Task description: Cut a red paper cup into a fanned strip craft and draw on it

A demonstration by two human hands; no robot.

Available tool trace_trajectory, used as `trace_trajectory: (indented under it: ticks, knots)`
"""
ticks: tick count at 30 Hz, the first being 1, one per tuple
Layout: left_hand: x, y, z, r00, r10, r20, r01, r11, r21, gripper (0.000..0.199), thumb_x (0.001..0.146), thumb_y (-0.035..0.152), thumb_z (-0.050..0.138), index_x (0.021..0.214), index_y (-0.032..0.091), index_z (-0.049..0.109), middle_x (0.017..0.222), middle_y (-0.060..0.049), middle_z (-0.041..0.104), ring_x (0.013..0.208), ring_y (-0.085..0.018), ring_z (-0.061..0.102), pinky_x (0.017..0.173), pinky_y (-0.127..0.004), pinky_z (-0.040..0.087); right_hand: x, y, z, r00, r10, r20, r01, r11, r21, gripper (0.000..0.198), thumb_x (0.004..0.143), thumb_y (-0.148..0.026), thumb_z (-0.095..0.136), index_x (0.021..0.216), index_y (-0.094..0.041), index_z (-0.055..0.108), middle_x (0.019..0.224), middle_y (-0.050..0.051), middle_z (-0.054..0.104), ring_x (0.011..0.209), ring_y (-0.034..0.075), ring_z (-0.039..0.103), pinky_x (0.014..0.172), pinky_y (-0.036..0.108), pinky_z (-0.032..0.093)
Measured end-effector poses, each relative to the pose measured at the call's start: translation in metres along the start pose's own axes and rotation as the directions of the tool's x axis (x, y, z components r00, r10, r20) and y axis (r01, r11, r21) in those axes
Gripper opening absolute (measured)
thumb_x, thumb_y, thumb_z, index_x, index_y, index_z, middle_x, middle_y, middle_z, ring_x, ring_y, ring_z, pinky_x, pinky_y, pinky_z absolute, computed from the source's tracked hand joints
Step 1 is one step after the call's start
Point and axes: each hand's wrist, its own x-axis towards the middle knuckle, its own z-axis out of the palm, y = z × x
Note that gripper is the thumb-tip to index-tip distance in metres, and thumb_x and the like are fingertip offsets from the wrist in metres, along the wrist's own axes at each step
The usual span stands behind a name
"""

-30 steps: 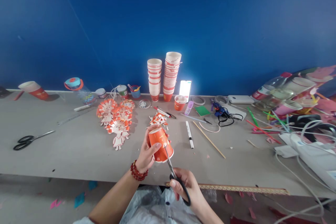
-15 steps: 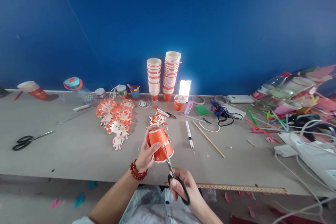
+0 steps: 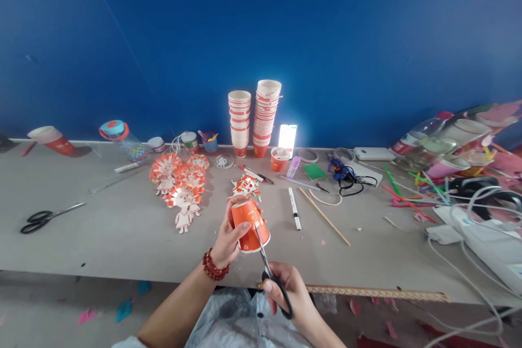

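Orange paper cup (image 3: pixel 249 225): I am seeing one of it in play, turned bottom-up and tilted above the near part of the tabletop (image 3: pixel 101 234), and the left hand (image 3: pixel 229 239) is gripping it, fingers wrapped round its side. The right hand (image 3: pixel 291 291) is closed through the loops of one pair of black-handled scissors (image 3: pixel 269 272), whose blades are lying against the cup's wall near its rim.

Counting the rest, I am finding two stacks of paper cups (image 3: pixel 255 117) standing side by side at the blue wall, one single orange cup (image 3: pixel 279 159) just right of them, and one lit phone (image 3: pixel 287 137) propped behind it. A second pair of scissors (image 3: pixel 47 216) is lying well apart at the far left. One white marker (image 3: pixel 294 208) and one wooden stick (image 3: pixel 325 217) are lying beyond the held cup to its right. A cluster of cut paper figures (image 3: pixel 179 185) is spreading out to the left; I cannot tell their exact number.

Against the frame half a second back, both hands are sitting almost where they were, and the cup and blades are keeping the same contact.
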Motion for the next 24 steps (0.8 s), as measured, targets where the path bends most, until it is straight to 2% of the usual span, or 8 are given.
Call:
trace_trajectory:
  ticks: [5, 11, 18, 24]
  knots:
    - [-0.0012, -0.0031, -0.0014, 1.000, -0.003, 0.006, 0.003, 1.000, 0.004, 0.052, 0.077, 0.034, 0.074, 0.122, 0.030, 0.047, 0.112, -0.006, 0.058, 0.106, -0.024, 0.058, 0.091, -0.044, 0.052, 0.0032, -0.0068, -0.0011, 1.000, 0.001, 0.023, -0.001, 1.000, -0.003, 0.066, 0.071, -0.082, 0.054, 0.060, -0.018, 0.047, 0.041, -0.002, 0.047, 0.038, 0.008, 0.039, 0.040, 0.020, 0.027]
    - [-0.0013, -0.0015, -0.0026, 1.000, 0.002, 0.030, -0.003, 1.000, 0.009, 0.052, 0.079, 0.033, 0.072, 0.123, 0.030, 0.045, 0.108, -0.006, 0.059, 0.108, -0.025, 0.057, 0.092, -0.045, 0.051, 0.0020, 0.0013, -0.0007, 0.999, 0.043, -0.028, -0.043, 0.999, -0.002, 0.064, 0.069, -0.080, 0.059, 0.059, -0.019, 0.044, 0.042, -0.006, 0.042, 0.034, 0.006, 0.035, 0.038, 0.019, 0.023]
    - [-0.0031, -0.0033, -0.0016, 1.000, -0.013, 0.024, 0.012, 0.999, 0.048, 0.052, 0.075, 0.036, 0.076, 0.119, 0.027, 0.049, 0.109, -0.007, 0.060, 0.105, -0.025, 0.060, 0.090, -0.044, 0.052, 0.0077, -0.0029, -0.0055, 0.999, 0.019, 0.027, -0.017, 0.999, -0.046, 0.064, 0.072, -0.079, 0.058, 0.062, -0.017, 0.047, 0.044, -0.004, 0.045, 0.037, 0.008, 0.042, 0.040, 0.019, 0.025]
    - [-0.0039, -0.0035, -0.0037, 0.999, -0.014, 0.033, 0.012, 0.999, 0.052, 0.049, 0.076, 0.035, 0.075, 0.118, 0.028, 0.050, 0.110, -0.006, 0.061, 0.106, -0.025, 0.060, 0.092, -0.044, 0.052, 0.0093, -0.0004, -0.0056, 0.999, 0.044, -0.031, -0.045, 0.998, -0.041, 0.065, 0.067, -0.080, 0.062, 0.060, -0.018, 0.044, 0.046, -0.005, 0.042, 0.034, 0.007, 0.041, 0.036, 0.019, 0.024]
